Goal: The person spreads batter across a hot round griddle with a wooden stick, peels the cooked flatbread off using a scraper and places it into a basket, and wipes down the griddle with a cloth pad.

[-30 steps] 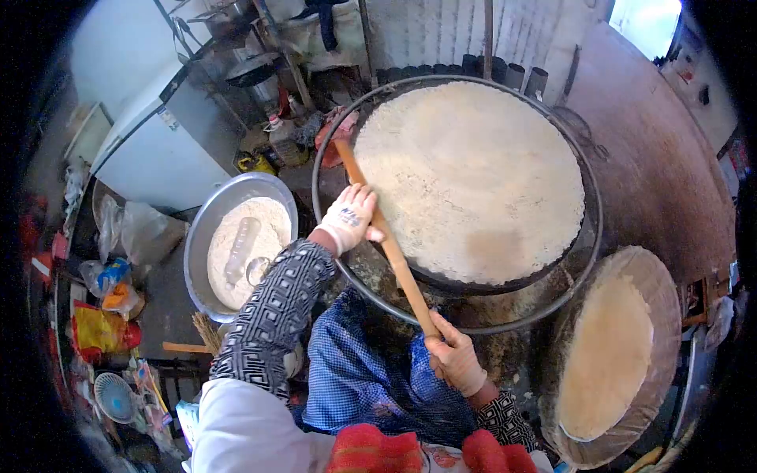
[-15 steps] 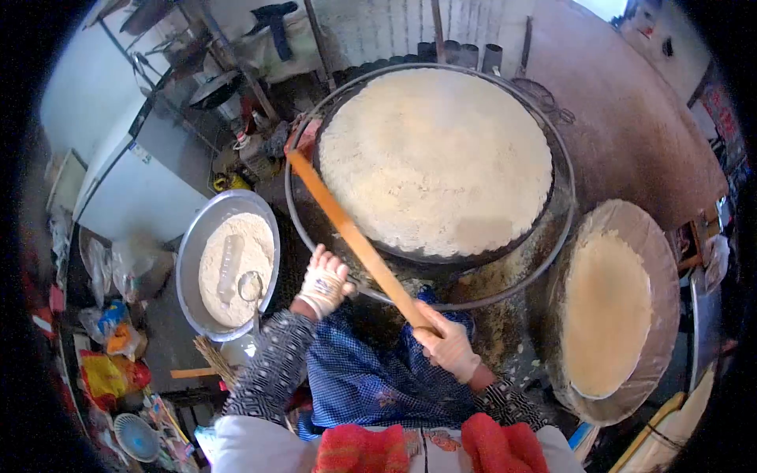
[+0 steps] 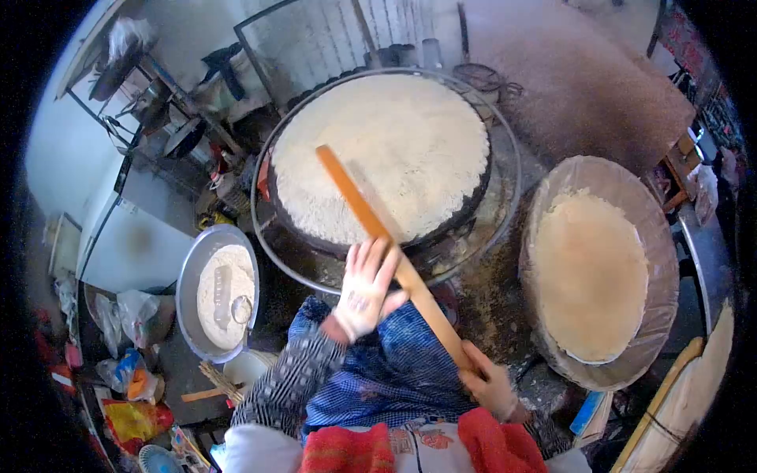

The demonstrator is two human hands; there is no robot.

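A long flat wooden stick (image 3: 434, 315) slants from my lap up over the round griddle (image 3: 273, 189). My right hand (image 3: 490, 384) is closed around its lower end. My left hand (image 3: 364, 288), with white cloth around the palm, has its fingers stretched out against the stick's middle, thumb apart. Whether those fingers press on the wood is hard to tell. The stick's upper end lies over a wide, pale, thin sheet of batter or flatbread (image 3: 394, 134) that covers most of the griddle. A metal ring (image 3: 254, 201) runs around the griddle.
On the left, a metal basin (image 3: 189, 276) holds pale flour or batter, a clear bottle-like object (image 3: 223, 292) and a ladle (image 3: 241, 310). On the right, a plastic-lined basket (image 3: 662, 315) holds round pale flatbread (image 3: 590, 276). Wooden boards (image 3: 686, 402) lean at lower right.
My right hand has moved right and down with the stick's lower end. My left hand has come right and up to the stick. The view has shifted to the right.
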